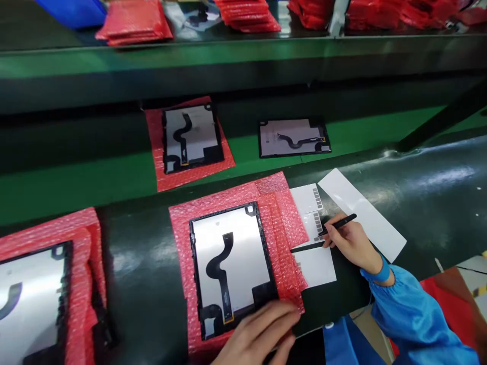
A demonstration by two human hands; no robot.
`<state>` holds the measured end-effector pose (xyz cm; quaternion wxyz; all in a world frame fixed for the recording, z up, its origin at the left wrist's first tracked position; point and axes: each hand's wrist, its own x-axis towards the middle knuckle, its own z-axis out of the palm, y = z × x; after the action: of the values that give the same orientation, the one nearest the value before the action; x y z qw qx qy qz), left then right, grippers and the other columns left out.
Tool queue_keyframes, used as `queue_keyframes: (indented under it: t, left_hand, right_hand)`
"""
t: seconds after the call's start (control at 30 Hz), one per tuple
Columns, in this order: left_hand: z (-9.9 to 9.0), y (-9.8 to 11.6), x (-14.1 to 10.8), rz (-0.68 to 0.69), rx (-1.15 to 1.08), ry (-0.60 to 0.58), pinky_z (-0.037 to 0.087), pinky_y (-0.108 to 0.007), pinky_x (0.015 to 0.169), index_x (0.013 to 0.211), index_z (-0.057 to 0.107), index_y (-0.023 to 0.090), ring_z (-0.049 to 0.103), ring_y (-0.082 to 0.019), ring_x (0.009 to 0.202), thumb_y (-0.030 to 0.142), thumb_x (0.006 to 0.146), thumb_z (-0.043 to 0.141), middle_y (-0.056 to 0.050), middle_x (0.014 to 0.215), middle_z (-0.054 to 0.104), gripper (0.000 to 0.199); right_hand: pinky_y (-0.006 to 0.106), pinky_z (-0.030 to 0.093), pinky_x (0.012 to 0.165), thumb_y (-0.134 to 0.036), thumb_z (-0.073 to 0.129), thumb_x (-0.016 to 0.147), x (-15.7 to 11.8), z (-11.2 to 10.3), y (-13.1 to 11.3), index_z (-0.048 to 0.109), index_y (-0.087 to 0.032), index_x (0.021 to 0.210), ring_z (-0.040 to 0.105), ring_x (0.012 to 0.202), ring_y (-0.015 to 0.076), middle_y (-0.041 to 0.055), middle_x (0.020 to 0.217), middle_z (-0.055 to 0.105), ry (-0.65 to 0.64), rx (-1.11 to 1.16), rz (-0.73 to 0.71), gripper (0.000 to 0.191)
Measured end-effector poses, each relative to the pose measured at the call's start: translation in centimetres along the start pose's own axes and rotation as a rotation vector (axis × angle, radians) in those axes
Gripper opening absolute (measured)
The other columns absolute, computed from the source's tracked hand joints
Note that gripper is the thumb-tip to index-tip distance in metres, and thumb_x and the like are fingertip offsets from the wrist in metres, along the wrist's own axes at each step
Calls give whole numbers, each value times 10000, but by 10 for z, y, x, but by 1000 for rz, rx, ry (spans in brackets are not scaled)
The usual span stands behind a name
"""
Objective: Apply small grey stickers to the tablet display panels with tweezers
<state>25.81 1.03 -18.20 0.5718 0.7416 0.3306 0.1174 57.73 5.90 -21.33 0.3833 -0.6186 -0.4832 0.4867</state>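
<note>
In the head view my right hand [348, 238] grips slim black tweezers [342, 222]. Their tip meets small grey stickers on a white sticker sheet [311, 223], right of the middle. My left hand [258, 334] lies at the lower right corner of a tablet screen [236, 258], fingers stretched out and seemingly holding nothing; its thumb side is partly cut off by the frame. The screen rests back side up on red bubble-wrap bags [281, 213], with a curved black flex cable [218, 268] on its silvery back. Another white sheet [317, 266] lies partly under the bags.
A long white strip [361, 213] lies beyond my right hand. Another screen [34, 299] sits on red bags at left. Two more, one on a red bag [194, 137] and one bare [292, 137], lie on the green strip behind. Red bag stacks [133, 20] fill the shelf.
</note>
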Motion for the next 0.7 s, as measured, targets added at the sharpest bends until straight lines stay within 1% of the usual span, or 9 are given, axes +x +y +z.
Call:
queue_keyframes:
  t: [0.03, 0.07, 0.1, 0.13, 0.2, 0.3, 0.4, 0.5, 0.7]
  left_hand:
    - [-2, 7, 16, 138, 254, 69, 512, -420, 1182, 1436, 679, 262, 623, -274, 1383, 201, 1017, 621, -111, 1476, 668, 427]
    - [-4, 12, 32, 221, 468, 122, 471, -487, 1216, 1485, 629, 233, 527, -318, 1477, 186, 1010, 622, -139, 1576, 575, 478]
    - [-5, 15, 49, 293, 622, 170, 467, -544, 1208, 1496, 608, 182, 467, -374, 1515, 225, 996, 645, -188, 1620, 510, 503]
    - [-5, 16, 65, 295, 741, 202, 460, -595, 1196, 1509, 581, 143, 418, -424, 1537, 284, 983, 670, -237, 1649, 449, 552]
    - [-4, 11, 90, 256, 897, 220, 461, -637, 1168, 1523, 548, 109, 401, -479, 1531, 411, 957, 710, -303, 1655, 399, 662]
    - [-1, -4, 107, 203, 1002, 193, 447, -603, 1178, 1541, 530, 140, 428, -464, 1519, 535, 933, 725, -302, 1653, 402, 751]
    - [0, -11, 107, 223, 1028, 212, 429, -571, 1188, 1531, 547, 161, 451, -446, 1507, 603, 918, 718, -287, 1645, 426, 775]
    - [0, -12, 105, 230, 1036, 213, 416, -558, 1192, 1536, 546, 170, 450, -441, 1509, 620, 916, 712, -284, 1644, 431, 784]
    - [0, -10, 107, 218, 1051, 194, 394, -545, 1200, 1560, 515, 168, 418, -426, 1534, 646, 906, 712, -285, 1673, 383, 833]
  right_hand:
    - [328, 656, 603, -537, 613, 1037, -1, 1, 2, 610, -211, 996, 806, 662, 238, 43, 719, 758, -1, -14, 9, 329]
    - [336, 658, 612, -547, 609, 1038, -1, 1, 3, 608, -213, 993, 805, 664, 242, 43, 713, 755, 0, -30, 11, 337]
    - [343, 659, 619, -554, 607, 1039, -1, 1, 4, 607, -214, 993, 804, 663, 243, 44, 711, 754, -3, -45, 10, 343]
    - [347, 659, 627, -556, 605, 1040, 0, 1, 4, 607, -212, 997, 802, 661, 242, 45, 718, 755, -8, -57, 10, 347]
    - [347, 656, 632, -557, 604, 1042, 1, 0, 4, 608, -209, 999, 798, 651, 236, 47, 728, 758, -18, -69, 11, 351]
    - [339, 650, 623, -564, 609, 1039, 2, -2, 1, 606, -207, 989, 795, 642, 231, 43, 716, 759, -24, -64, 20, 360]
    - [326, 642, 607, -578, 619, 1031, 3, -2, -2, 607, -203, 981, 791, 625, 226, 37, 699, 756, -24, -56, 30, 378]
    - [320, 639, 596, -588, 627, 1024, 3, -2, -3, 610, -200, 975, 789, 617, 222, 40, 707, 759, -29, -50, 35, 392]
    - [313, 641, 605, -561, 625, 1040, 3, -3, 0, 606, -200, 976, 781, 622, 207, 44, 726, 764, -42, -46, 44, 366]
